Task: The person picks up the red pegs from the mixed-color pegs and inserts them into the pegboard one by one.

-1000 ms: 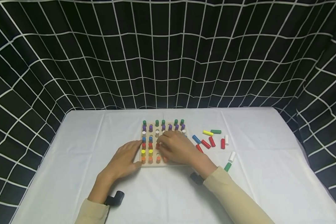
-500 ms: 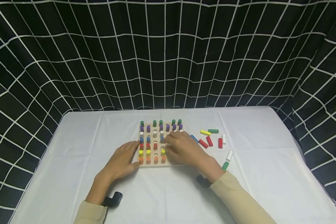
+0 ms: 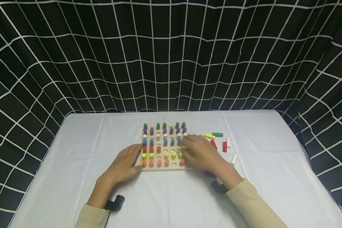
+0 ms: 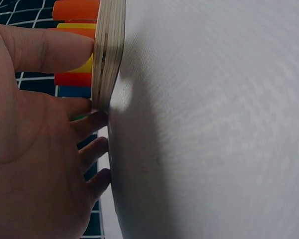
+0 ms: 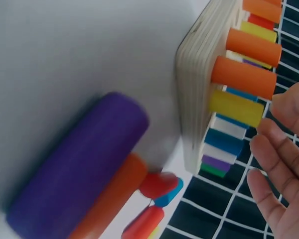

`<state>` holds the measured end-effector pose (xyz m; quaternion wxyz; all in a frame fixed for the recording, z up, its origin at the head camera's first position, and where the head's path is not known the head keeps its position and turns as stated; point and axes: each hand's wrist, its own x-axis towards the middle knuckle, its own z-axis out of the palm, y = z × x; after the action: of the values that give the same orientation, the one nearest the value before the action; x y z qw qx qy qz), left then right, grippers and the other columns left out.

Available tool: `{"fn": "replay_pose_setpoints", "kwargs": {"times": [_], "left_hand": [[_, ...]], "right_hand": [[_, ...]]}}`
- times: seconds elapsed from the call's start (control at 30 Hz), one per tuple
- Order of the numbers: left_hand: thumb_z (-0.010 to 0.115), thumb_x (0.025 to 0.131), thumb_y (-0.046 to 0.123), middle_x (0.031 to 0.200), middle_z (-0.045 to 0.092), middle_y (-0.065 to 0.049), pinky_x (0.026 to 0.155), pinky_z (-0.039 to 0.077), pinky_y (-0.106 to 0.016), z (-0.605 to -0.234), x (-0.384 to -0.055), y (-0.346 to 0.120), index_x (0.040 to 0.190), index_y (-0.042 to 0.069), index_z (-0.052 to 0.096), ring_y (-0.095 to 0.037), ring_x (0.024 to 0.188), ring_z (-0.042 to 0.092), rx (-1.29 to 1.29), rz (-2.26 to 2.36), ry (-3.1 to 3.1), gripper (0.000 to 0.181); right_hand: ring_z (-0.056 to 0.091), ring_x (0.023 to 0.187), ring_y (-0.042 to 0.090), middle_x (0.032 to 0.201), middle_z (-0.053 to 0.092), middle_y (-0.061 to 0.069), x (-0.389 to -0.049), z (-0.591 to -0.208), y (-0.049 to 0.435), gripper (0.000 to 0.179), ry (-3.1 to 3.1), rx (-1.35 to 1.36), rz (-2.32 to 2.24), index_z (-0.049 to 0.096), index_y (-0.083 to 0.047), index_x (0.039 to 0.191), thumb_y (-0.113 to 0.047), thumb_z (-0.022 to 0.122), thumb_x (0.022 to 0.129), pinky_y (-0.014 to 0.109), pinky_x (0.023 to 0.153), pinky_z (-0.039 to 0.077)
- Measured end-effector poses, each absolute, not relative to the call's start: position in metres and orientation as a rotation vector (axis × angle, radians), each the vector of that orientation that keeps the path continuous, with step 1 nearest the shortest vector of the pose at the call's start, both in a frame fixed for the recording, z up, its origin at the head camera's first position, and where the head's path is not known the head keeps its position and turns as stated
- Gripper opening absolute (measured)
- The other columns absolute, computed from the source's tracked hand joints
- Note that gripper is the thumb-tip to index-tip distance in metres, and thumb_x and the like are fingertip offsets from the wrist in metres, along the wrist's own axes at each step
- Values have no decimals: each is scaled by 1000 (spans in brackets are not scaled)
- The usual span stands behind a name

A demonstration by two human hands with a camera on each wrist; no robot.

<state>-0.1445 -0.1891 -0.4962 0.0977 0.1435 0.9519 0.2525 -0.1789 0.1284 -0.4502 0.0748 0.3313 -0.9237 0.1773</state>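
A pale wooden pegboard [image 3: 162, 169] stands on the white cloth with rows of coloured upright pegs; some holes show bare. My left hand [image 3: 125, 163] rests against its left side, thumb at the near corner and fingers along the edge. In the left wrist view, the thumb [image 4: 60, 50] lies beside the orange and yellow pegs. My right hand [image 3: 200, 152] is over the board's right end and covers pegs there. Its loosely bent fingers [image 5: 269, 149] are close to an orange peg [image 5: 244, 77] and a yellow peg [image 5: 236, 108], with no peg between them.
Loose pegs lie right of the board: a yellow peg [image 3: 209, 136], a green peg [image 3: 218, 134], a red peg [image 3: 224, 147] and several others. A purple peg [image 5: 79, 164] and an orange peg [image 5: 112, 199] lie below the right wrist. A black grid-patterned curtain [image 3: 171, 63] surrounds the table.
My right hand has moved rightward across the board from its middle columns to the right end, uncovering blue, yellow and orange pegs. The left hand stays at the board's side.
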Motion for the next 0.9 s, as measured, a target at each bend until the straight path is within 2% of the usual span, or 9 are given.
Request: {"fn": "replay_pose_setpoints", "kwargs": {"times": [0.33,0.63,0.9], "left_hand": [[60,95,33,174,32,-12,136,20,-59,-496,-144,-190,169,9,26,-36,165,25,423,741,2814,85],[61,92,32,173,36,-13,136,22,-58,-494,-145,-188,168,10,29,-36,163,28,402,746,2837,85],[60,90,31,172,37,-14,135,23,-60,-492,-144,-187,167,8,32,-37,163,29,404,758,2845,85]], "right_hand": [[73,111,26,113,77,3,-178,-454,146,21,-2743,961,496,78,-13,114,-17,74,94,46,99,60],[70,98,20,112,76,4,-180,-451,157,21,-2767,939,472,78,-12,114,-14,74,94,45,94,59],[72,107,26,111,76,6,-179,-459,173,18,-2783,913,410,78,-10,111,-12,74,94,47,94,59]]}}
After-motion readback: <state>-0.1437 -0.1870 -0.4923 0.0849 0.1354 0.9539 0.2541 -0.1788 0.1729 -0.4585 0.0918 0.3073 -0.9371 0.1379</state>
